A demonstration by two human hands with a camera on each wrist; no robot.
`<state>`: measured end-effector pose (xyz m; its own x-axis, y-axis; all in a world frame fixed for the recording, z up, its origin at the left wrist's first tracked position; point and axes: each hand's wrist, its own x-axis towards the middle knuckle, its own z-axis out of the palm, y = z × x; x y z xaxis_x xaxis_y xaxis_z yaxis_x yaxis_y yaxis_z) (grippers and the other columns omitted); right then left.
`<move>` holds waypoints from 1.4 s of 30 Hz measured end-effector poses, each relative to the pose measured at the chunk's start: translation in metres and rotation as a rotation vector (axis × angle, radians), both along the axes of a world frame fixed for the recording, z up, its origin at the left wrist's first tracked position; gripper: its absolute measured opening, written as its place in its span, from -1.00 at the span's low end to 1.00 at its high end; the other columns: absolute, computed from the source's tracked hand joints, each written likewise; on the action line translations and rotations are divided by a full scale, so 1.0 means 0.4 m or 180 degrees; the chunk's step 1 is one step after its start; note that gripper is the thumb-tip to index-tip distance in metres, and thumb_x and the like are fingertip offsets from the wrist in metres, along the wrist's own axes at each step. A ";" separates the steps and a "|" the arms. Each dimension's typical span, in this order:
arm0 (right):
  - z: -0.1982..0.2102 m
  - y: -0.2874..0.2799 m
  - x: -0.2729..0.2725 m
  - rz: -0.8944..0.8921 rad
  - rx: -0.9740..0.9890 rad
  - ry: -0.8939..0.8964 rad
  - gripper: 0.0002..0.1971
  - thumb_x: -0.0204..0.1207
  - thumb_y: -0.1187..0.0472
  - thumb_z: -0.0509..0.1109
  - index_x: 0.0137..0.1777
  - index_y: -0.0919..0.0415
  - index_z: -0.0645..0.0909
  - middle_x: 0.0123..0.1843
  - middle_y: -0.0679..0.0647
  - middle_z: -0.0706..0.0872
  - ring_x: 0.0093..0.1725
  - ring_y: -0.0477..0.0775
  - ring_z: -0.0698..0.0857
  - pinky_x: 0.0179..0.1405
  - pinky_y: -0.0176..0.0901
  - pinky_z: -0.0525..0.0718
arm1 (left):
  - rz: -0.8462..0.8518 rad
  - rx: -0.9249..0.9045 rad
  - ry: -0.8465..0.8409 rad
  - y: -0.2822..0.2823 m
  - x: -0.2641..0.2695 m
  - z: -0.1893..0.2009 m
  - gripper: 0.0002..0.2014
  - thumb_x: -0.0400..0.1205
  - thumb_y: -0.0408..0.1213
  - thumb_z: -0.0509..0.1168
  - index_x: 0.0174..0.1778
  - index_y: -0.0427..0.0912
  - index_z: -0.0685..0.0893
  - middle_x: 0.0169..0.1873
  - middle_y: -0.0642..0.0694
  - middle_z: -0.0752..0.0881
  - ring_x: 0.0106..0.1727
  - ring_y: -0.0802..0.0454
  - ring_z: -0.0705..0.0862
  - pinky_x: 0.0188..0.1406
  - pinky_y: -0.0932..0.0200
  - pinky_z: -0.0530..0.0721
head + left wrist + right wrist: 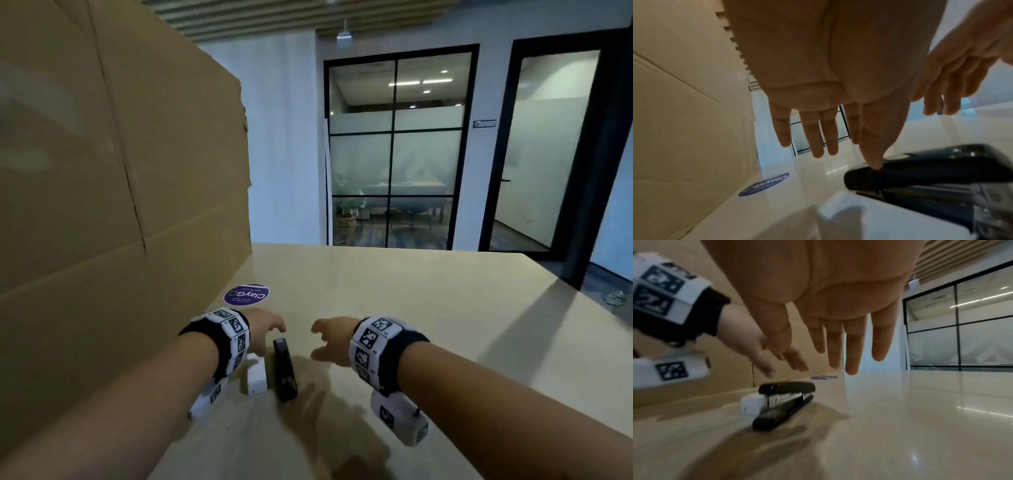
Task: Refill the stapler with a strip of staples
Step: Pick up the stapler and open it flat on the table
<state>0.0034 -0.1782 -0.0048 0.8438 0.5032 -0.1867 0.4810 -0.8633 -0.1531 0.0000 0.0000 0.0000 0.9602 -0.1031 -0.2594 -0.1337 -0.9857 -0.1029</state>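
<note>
Fingertips of both hands are showing only partly in the head view: my left hand (265, 330) and right hand (334, 341) are hovering over the table (411, 308), fingers spread and holding nothing. Between them the black stapler (285, 370) is lying closed, with a small white box (257, 377) just beside it, half hidden under my left wrist.

From the left wrist camera, my straight fingers (816, 134) are hanging loose; the thumb looks to be touching the stapler's (920, 175) top, though blur is making this uncertain. The box (879, 219) is cut off here.

From the right wrist camera, my open right hand (838, 313) is floating apart from the stapler (785, 400), whose metal magazine is showing between cover and base.
</note>
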 end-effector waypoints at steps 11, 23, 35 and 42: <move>-0.083 -0.024 0.021 -0.0082 -0.0143 0.0327 -0.40 0.56 -0.07 0.29 0.56 0.07 0.26 0.50 0.08 0.55 0.45 0.18 0.54 0.40 0.05 0.52 | -0.0070 -0.0166 0.0200 -0.036 0.060 -0.045 -0.54 0.51 -0.20 0.46 0.35 0.01 0.63 0.31 -0.07 0.66 0.30 -0.10 0.63 0.23 0.07 0.57; -0.074 -0.202 0.008 -0.0529 -0.0274 0.0282 -0.58 0.51 0.09 0.38 0.34 0.22 0.52 0.31 0.20 0.66 0.27 0.24 0.64 0.18 0.02 0.61 | -0.0495 -0.0329 0.0161 -0.230 0.038 -0.084 -0.51 0.41 0.25 0.39 0.05 -0.06 0.66 -0.12 -0.02 0.70 -0.07 -0.06 0.66 -0.17 0.08 0.55; -0.123 -0.450 -0.056 -0.1006 0.0043 0.0259 -0.56 0.43 0.12 0.44 0.30 0.07 0.48 0.25 0.16 0.69 0.21 0.22 0.67 0.12 -0.04 0.61 | -0.0929 -0.0528 0.0230 -0.475 -0.021 -0.095 -0.65 0.51 0.09 0.37 -0.08 -0.16 0.59 -0.18 -0.08 0.64 -0.17 -0.07 0.59 -0.19 0.06 0.54; -0.141 -0.532 -0.089 -0.1077 0.0083 0.0214 -0.57 0.31 0.25 0.47 0.17 -0.02 0.51 0.14 0.07 0.72 0.10 0.19 0.71 0.03 -0.04 0.68 | -0.1170 -0.0628 0.0286 -0.560 -0.052 -0.104 -0.63 0.50 -0.02 0.38 0.18 -0.05 0.60 0.13 -0.12 0.71 0.11 -0.15 0.68 0.14 -0.09 0.69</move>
<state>-0.0321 -0.3911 -0.0611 0.9498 0.2023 -0.2384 0.1562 -0.9675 -0.1988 -0.0209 -0.2241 -0.0417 0.8248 -0.4904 -0.2815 -0.4796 -0.8704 0.1111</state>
